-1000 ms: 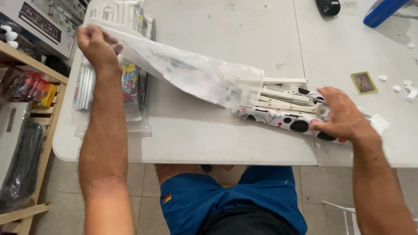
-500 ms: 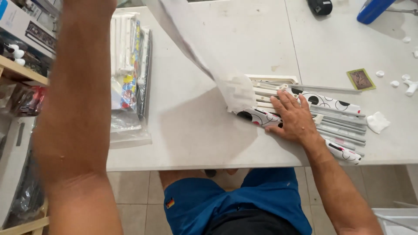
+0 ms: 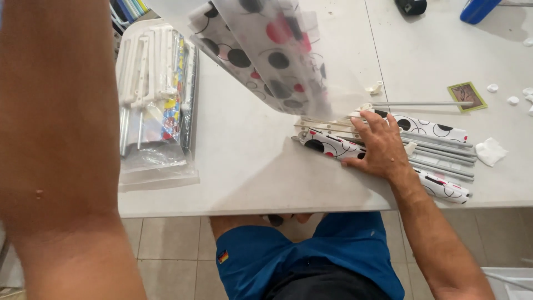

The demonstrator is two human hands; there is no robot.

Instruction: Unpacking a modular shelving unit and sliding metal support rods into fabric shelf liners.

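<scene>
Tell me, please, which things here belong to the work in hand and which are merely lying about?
In hand:
translucent plastic bag, lifted
spotted fabric roll bundled with grey metal rods
right hand, pressing that bundle

Lying about:
sealed clear packet of white parts
small green card
white crumpled wad
blue container

Your right hand lies flat, fingers spread, on the bundle of grey rods and white plastic pieces wrapped in white fabric with black and red dots, which rests on the white table near its front edge. Above the bundle's left end you hold up the clear plastic bag, spotted fabric showing through it.
</scene>
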